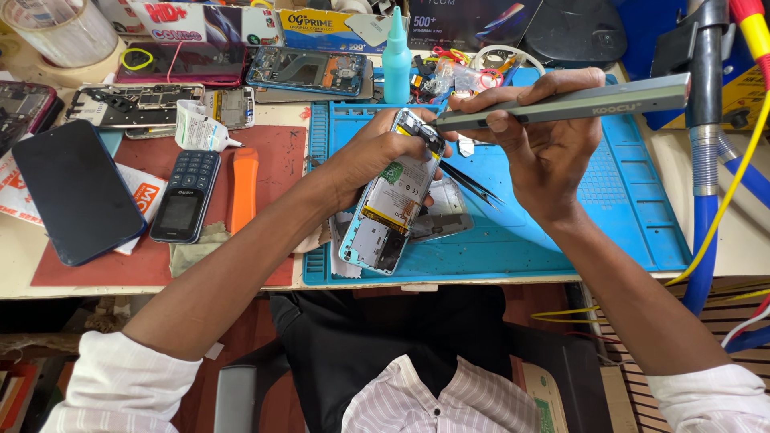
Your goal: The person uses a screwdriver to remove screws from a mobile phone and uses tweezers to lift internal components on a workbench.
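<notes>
Left hand (377,156) hides the opened phone's (389,208) top.

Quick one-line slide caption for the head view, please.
Left hand holds an opened phone above a blue mat; right hand applies a grey electric screwdriver.
</notes>
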